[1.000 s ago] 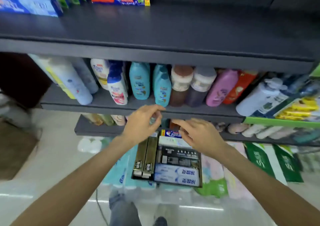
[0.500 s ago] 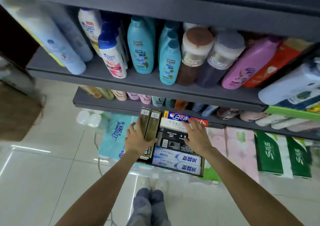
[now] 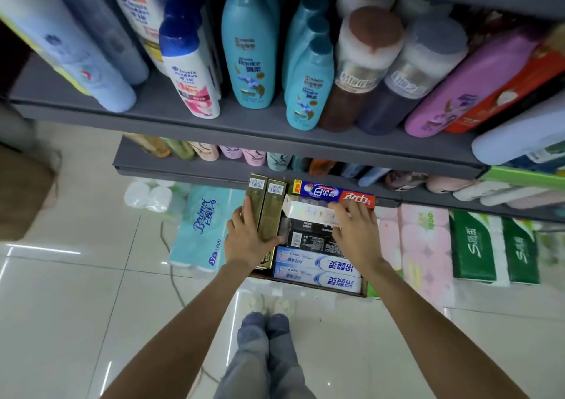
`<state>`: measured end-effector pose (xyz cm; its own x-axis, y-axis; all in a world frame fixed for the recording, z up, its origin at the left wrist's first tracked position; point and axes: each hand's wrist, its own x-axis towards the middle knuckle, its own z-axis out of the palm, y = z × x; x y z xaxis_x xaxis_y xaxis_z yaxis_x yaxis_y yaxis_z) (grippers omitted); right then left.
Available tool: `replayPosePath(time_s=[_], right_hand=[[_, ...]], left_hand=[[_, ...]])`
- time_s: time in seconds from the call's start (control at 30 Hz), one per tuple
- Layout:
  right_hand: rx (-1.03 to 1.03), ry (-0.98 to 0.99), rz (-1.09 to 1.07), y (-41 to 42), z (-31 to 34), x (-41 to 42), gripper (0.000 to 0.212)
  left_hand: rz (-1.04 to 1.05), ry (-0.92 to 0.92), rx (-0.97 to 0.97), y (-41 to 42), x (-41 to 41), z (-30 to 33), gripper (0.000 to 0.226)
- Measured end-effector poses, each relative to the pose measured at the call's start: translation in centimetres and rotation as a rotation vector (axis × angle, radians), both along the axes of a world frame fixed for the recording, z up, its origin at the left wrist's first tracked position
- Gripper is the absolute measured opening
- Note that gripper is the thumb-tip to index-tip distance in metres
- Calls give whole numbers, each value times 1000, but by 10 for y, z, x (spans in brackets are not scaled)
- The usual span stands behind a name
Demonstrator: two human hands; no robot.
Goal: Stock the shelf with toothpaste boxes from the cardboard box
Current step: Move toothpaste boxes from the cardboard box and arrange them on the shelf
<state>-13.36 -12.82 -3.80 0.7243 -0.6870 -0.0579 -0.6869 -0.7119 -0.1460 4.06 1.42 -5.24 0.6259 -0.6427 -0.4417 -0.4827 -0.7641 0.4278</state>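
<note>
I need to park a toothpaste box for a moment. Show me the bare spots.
Bare floor tiles lie left of the cardboard box, in front of the blue tissue pack. The shampoo shelf shows only a narrow front strip. The cardboard box itself is packed, with left hand and right hand on it.

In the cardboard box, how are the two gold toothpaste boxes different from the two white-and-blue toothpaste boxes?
The gold toothpaste boxes lie lengthwise, pointing toward the shelf; the white-and-blue toothpaste boxes lie crosswise, at the box's near end. The gold ones are dark olive-gold with barcode labels on their far ends; the white-and-blue ones are pale with large blue print. The left hand grips the gold pair; no hand touches the white-and-blue pair. Both are side-by-side pairs in the cardboard box.
</note>
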Motion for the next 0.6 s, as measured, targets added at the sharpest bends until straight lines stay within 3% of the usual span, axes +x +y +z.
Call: replayPosePath(time_s=[0.07, 0.13, 0.23, 0.27, 0.47, 0.53, 0.6], right_hand=[[-52, -89, 10, 11, 9, -8, 55], [-125, -157, 21, 20, 18, -15, 56], [-236, -212, 47, 32, 25, -24, 48], [-266, -222, 60, 35, 28, -25, 45], [-330, -336, 122, 56, 49, -17, 53], [-248, -329, -18, 60, 62, -14, 52], [-30, -434, -283, 67, 76, -11, 51]], left_hand=[[2, 2, -32, 0, 0, 2, 107], [103, 75, -253, -1, 1, 10, 84], [268, 391, -589, -3, 3, 37, 38], [272, 496, -572, -5, 4, 49, 29], [-19, 918, -114, -14, 12, 90, 29], [-44, 990, -133, -8, 12, 95, 26], [-13, 995, -215, -3, 9, 99, 34]])
